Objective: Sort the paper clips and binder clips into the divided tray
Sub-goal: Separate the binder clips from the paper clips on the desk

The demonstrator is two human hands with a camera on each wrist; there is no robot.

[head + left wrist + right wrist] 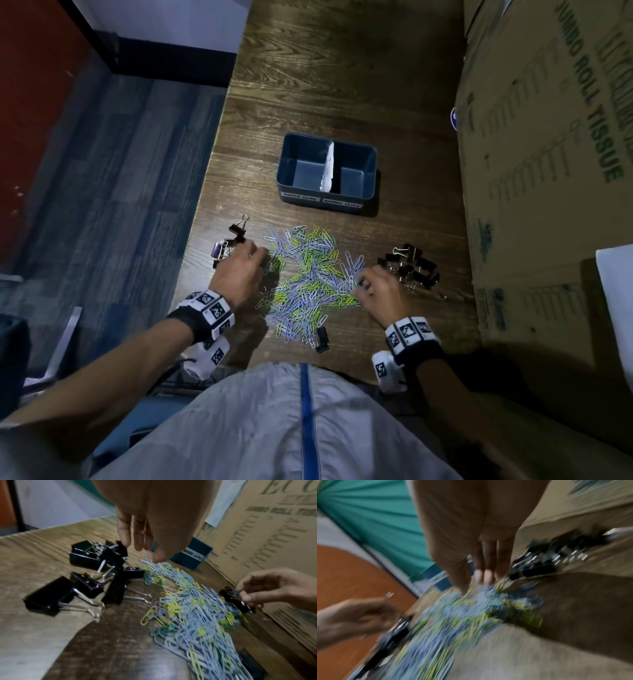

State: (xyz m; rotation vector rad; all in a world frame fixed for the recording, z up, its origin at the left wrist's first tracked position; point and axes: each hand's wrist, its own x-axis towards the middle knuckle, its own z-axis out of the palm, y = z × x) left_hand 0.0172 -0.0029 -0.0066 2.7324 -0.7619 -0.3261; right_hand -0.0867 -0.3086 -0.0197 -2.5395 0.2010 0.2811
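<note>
A blue divided tray (356, 200) stands mid-table with both compartments empty, a white divider (328, 168) between them and front labels for paper clips and binder clips. A pile of lilac and yellow-green paper clips (308, 284) lies in front of me. Black binder clips sit in a left cluster (227, 245), a right cluster (416, 267), and one (322, 339) at the pile's near edge. My left hand (265, 260) hangs with straight fingers (125, 534) over the pile's left edge, holding nothing. My right hand (361, 284) has curled fingers on the pile's right edge; its blurred wrist view hides any grip.
A large cardboard box (548, 171) printed "jumbo roll tissue" walls off the table's right side, close to the right binder clips. The table's left edge (205, 205) runs just beside the left cluster, with floor below. My torso is against the near edge.
</note>
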